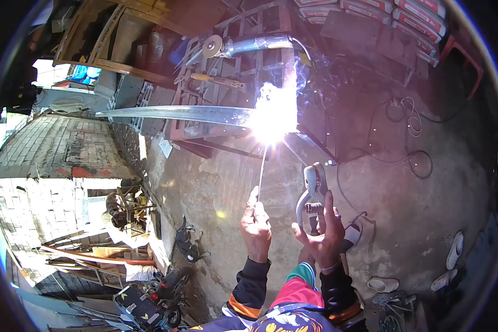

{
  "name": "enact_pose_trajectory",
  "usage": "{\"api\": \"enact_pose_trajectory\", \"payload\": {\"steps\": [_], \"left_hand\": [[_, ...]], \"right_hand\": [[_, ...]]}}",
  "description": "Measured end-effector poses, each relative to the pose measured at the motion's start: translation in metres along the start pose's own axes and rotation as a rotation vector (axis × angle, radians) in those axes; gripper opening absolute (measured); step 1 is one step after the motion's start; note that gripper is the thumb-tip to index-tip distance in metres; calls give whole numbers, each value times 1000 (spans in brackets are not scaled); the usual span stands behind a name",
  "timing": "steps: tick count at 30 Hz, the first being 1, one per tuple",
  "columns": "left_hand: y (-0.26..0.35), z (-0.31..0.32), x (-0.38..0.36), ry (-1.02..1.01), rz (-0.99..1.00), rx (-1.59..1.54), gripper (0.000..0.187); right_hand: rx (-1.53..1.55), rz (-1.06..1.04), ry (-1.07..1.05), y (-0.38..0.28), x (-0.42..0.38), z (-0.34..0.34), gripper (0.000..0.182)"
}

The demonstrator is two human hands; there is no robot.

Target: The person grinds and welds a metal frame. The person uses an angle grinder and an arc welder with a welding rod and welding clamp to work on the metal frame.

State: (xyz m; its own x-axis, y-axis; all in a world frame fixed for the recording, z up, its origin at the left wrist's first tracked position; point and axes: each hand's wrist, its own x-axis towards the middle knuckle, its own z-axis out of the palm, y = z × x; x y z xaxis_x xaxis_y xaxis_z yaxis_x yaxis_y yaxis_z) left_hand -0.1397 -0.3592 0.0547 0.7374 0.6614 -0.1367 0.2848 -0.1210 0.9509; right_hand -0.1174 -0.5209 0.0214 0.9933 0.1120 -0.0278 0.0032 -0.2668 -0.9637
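Observation:
My left hand (pixel 255 226) is closed around a thin rod (pixel 262 171), whose far end reaches a blinding welding arc. My right hand (pixel 325 232) grips a grey welding electrode holder (pixel 314 185). From its jaws a slim electrode (pixel 296 150) slants up-left toward the same glare. A long metal bar (pixel 177 112) runs leftward from the arc across a metal frame table (pixel 185 131). White light and smoke hide the joint itself. Farther back on the table lie an angle grinder (pixel 249 46) and a tool with a yellow handle (pixel 216 81).
Cables (pixel 418 160) trail over the concrete floor at right, near white shoes (pixel 383 284). A dog (pixel 188 241) lies to the left. A motorcycle (pixel 152 301) stands at lower left. Stacked bags (pixel 420 25) and a red chair (pixel 473 63) are at upper right.

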Motion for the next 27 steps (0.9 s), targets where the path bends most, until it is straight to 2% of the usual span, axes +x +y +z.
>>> {"api": "enact_pose_trajectory", "payload": {"steps": [3, 10, 27], "left_hand": [[-5, -2, 0, -7, 61, 40, 41], [-4, -4, 1, -20, 80, 62, 41], [-7, -5, 2, -23, 100, 60, 41]], "right_hand": [[5, -89, 83, -2, 0, -1, 108], [-29, -115, 81, 1, -1, 1, 108], [-20, -77, 44, -2, 2, 3, 106]]}}
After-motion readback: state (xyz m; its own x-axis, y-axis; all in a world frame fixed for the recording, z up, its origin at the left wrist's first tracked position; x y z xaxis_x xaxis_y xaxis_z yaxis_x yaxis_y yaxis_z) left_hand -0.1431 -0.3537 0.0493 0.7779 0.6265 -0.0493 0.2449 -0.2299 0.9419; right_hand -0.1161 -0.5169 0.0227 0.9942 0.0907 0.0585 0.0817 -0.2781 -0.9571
